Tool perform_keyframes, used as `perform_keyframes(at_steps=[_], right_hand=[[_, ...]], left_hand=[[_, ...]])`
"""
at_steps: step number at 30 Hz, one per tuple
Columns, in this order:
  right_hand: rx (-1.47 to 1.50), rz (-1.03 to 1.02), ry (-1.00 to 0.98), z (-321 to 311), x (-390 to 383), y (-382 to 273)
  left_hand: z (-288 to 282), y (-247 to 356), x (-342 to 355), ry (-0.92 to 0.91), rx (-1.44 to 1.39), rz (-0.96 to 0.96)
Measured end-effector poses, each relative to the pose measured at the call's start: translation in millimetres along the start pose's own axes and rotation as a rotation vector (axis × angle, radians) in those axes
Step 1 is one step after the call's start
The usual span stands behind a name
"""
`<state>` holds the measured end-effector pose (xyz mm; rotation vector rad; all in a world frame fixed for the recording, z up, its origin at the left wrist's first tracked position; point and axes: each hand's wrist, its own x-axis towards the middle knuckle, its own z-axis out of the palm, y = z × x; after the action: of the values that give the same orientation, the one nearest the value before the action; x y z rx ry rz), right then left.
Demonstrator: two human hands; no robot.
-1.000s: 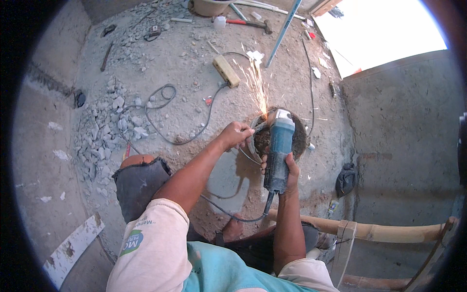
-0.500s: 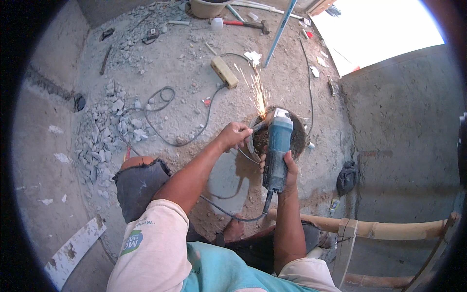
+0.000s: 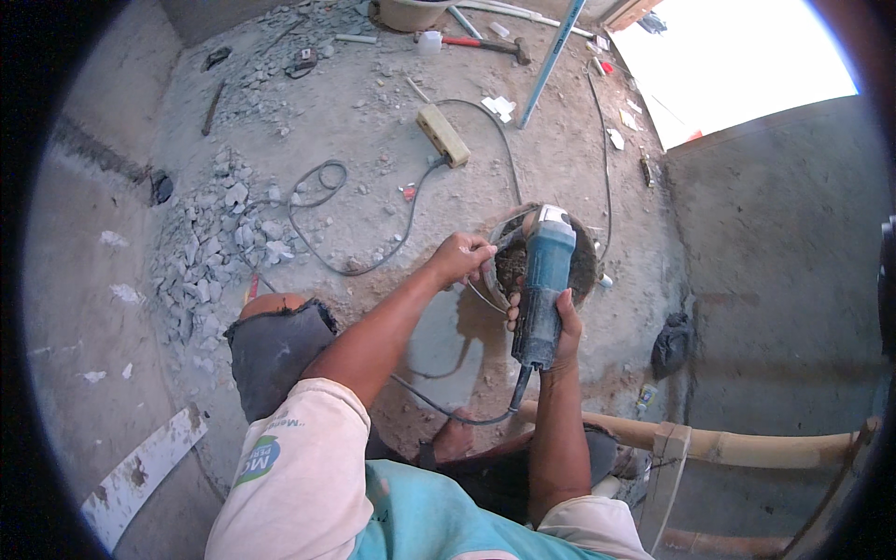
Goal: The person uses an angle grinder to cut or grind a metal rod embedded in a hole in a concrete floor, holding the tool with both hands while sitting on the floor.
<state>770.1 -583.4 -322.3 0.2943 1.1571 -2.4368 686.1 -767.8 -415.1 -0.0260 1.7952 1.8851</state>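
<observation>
My right hand [image 3: 567,329] is wrapped round the body of a blue-green angle grinder [image 3: 546,275], its head pointing away from me over a round dark bucket [image 3: 585,266] with dirt-like stuff inside. The grinder's disc is mostly hidden behind its head. At the bucket's left rim my left hand [image 3: 463,259] is closed in a pinch, close to a thin greyish strip; what the fingers hold is too small to make out. From the grinder's rear end a black cord [image 3: 464,419] curves toward my feet.
A yellowish power strip [image 3: 442,135] with looped cable lies ahead. Broken rubble [image 3: 201,261] is heaped at the left. Farther off are a red-handled hammer [image 3: 476,43], a basin [image 3: 411,13] and a slanting blue pipe [image 3: 551,65]. A bamboo ladder [image 3: 747,442] stands at the lower right.
The bright sparks that sprayed from the grinder's head are gone. Both hands and the grinder keep nearly the same place over the bucket; the whole view has shifted slightly.
</observation>
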Motion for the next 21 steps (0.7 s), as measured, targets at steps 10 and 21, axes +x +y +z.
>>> perform_keyframes(at_steps=[10,21], right_hand=[[0.026,0.018,-0.028,-2.3,6.8,3.0],[0.062,0.019,-0.022,-4.7,5.4,3.6]], left_hand=[[0.9,1.9,-0.3,-0.009,0.015,-0.003],[6.1,-4.0,0.6,0.054,-0.018,0.037]])
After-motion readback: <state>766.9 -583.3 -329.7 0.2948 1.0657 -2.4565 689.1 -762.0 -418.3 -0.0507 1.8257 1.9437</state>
